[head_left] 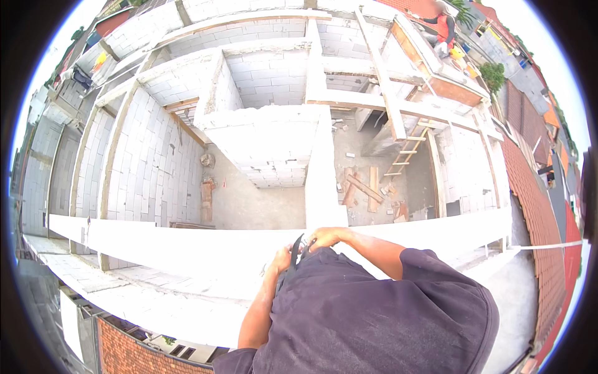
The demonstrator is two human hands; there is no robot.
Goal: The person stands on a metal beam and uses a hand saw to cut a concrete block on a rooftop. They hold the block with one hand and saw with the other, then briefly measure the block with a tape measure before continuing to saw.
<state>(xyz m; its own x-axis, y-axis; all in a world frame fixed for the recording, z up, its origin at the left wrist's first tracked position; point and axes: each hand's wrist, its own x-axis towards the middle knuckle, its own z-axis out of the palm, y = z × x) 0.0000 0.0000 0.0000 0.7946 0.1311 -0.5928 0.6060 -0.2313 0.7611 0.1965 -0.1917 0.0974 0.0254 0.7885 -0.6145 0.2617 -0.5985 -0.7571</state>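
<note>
Both my hands are close together in front of my waist, at the dark shirt (386, 311) I wear. A black strap (295, 252) runs between them, one end of it standing up. My left hand (284, 257) is closed at the strap's left side, its fingertips partly behind it. My right hand (325, 237) has its fingers curled down around a black piece of the strap beside the shirt's hem. Something small and metallic-looking shows between the hands, too small to make out. Directly beyond my hands lies the bright white top of a wall (205, 246).
Below, white block walls (268, 143) divide rooms, a deep drop from here. Loose planks (374, 190) and a wooden ladder (408, 149) are in the right room. A long beam (380, 75) crosses above it. A person in a red-orange vest (443, 30) is at the far right.
</note>
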